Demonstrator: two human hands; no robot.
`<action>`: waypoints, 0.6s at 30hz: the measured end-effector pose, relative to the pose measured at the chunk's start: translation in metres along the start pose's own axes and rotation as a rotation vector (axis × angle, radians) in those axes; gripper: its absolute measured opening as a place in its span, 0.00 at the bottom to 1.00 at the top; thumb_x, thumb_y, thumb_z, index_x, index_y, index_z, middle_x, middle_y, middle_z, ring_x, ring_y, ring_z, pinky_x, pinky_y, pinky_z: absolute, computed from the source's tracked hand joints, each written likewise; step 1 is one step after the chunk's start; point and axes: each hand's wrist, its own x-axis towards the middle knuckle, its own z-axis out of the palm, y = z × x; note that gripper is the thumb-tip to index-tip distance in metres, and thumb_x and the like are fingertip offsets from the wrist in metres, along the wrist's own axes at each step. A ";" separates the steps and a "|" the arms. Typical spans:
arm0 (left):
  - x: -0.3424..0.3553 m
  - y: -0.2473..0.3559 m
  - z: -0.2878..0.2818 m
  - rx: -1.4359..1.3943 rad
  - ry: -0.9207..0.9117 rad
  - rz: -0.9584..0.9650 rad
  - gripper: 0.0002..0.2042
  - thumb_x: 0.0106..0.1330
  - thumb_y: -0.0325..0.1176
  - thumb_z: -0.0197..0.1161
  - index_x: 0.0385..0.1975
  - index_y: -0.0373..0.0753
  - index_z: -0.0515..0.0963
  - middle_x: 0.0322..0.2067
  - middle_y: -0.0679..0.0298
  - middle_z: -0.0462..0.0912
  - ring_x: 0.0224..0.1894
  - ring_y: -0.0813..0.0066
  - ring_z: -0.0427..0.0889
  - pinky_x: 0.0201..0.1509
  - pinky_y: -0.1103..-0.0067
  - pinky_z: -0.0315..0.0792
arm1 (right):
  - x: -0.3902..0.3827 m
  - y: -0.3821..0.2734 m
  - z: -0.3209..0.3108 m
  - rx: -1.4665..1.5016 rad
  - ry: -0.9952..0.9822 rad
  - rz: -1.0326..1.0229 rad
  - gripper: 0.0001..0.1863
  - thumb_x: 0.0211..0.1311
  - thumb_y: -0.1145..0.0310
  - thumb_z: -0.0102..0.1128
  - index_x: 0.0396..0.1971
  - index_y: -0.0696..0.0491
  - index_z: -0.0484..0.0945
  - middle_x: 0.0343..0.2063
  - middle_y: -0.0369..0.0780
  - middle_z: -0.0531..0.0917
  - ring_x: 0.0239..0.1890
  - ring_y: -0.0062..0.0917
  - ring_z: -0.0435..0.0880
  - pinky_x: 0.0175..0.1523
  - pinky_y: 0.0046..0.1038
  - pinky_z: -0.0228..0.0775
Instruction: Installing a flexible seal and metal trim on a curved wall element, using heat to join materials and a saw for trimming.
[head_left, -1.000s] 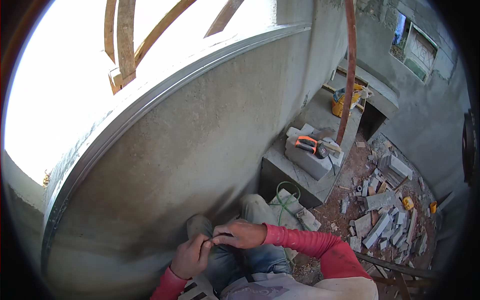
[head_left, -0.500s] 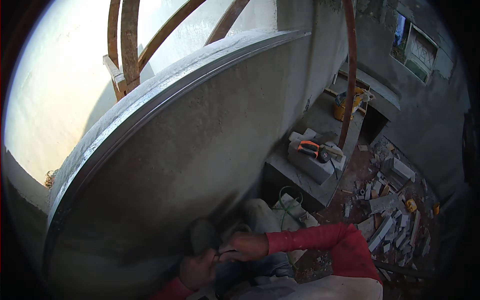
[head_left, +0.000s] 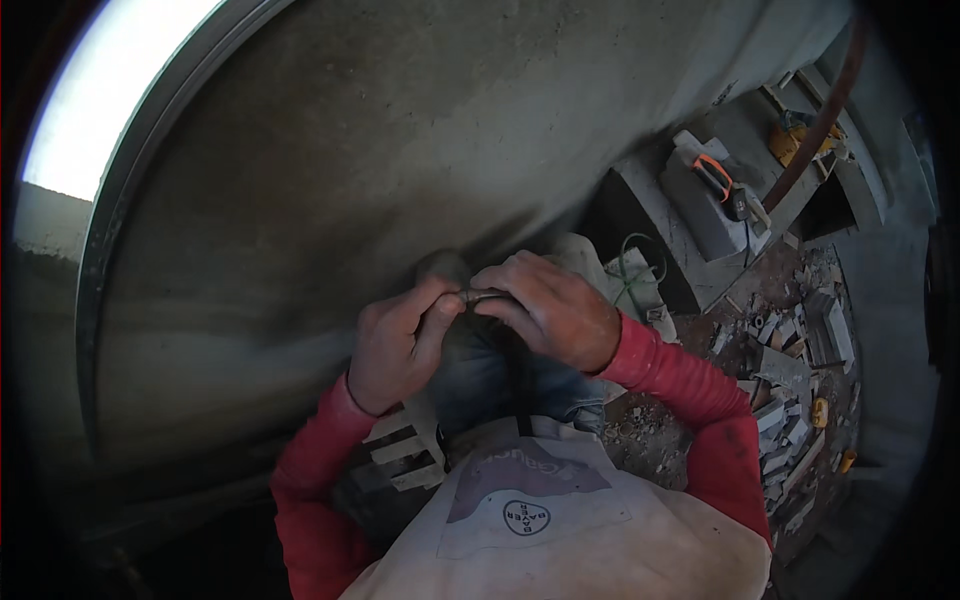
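Note:
My left hand and my right hand meet at the middle, above my jeans. The fingers of both are closed round a small thin greyish piece, mostly hidden and too small to identify. Red sleeves cover my forearms, and a pale printed top fills the lower edge. Just beyond my right hand, a loop of green hose rests by pale slabs.
A grey plastered wall faces me. At upper right, a ledge holds a pale block, an orange-handled tool and a yellow container, beside a rust-red pole. Broken pieces cover the floor at right.
The view has tipped down, so my hands appear higher and larger, and the bright opening has mostly left the picture. Both hands remain together. The picture is darker than a second ago.

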 end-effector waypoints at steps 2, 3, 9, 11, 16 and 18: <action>0.001 -0.005 0.001 -0.009 0.014 -0.040 0.10 0.73 0.33 0.53 0.33 0.34 0.73 0.23 0.51 0.77 0.23 0.51 0.78 0.27 0.70 0.69 | -0.001 0.007 -0.004 -0.033 -0.037 -0.055 0.16 0.54 0.71 0.69 0.41 0.57 0.78 0.30 0.40 0.78 0.31 0.33 0.80 0.35 0.31 0.74; 0.000 -0.006 0.001 -0.033 -0.027 -0.039 0.11 0.75 0.34 0.50 0.33 0.34 0.72 0.21 0.53 0.75 0.21 0.54 0.77 0.27 0.71 0.69 | -0.001 0.009 -0.003 -0.119 -0.043 -0.105 0.15 0.54 0.71 0.68 0.42 0.57 0.77 0.29 0.39 0.76 0.31 0.32 0.79 0.34 0.31 0.74; -0.022 -0.009 0.005 0.024 -0.113 -0.044 0.10 0.76 0.35 0.49 0.35 0.36 0.70 0.16 0.54 0.71 0.18 0.53 0.75 0.23 0.67 0.67 | -0.007 0.010 0.007 -0.148 0.006 -0.283 0.18 0.50 0.72 0.71 0.42 0.59 0.79 0.28 0.39 0.77 0.26 0.28 0.78 0.27 0.28 0.72; -0.024 -0.009 0.006 0.043 -0.111 -0.018 0.08 0.75 0.35 0.50 0.37 0.37 0.70 0.14 0.53 0.71 0.18 0.49 0.77 0.22 0.63 0.66 | -0.009 0.009 0.008 -0.146 -0.001 -0.299 0.18 0.50 0.71 0.71 0.42 0.59 0.79 0.27 0.38 0.77 0.25 0.28 0.78 0.26 0.28 0.72; -0.027 -0.004 0.011 0.174 -0.050 0.083 0.05 0.72 0.33 0.54 0.35 0.39 0.70 0.14 0.55 0.72 0.17 0.52 0.77 0.18 0.64 0.67 | -0.010 0.005 0.005 -0.154 -0.013 -0.295 0.17 0.49 0.70 0.72 0.39 0.59 0.80 0.26 0.37 0.76 0.22 0.26 0.78 0.24 0.28 0.71; -0.025 -0.004 0.011 0.205 -0.051 0.108 0.05 0.71 0.33 0.55 0.35 0.39 0.70 0.15 0.55 0.73 0.17 0.53 0.77 0.18 0.65 0.67 | -0.013 0.002 0.005 -0.185 -0.064 -0.264 0.15 0.49 0.70 0.72 0.38 0.57 0.79 0.25 0.36 0.75 0.22 0.26 0.79 0.23 0.27 0.70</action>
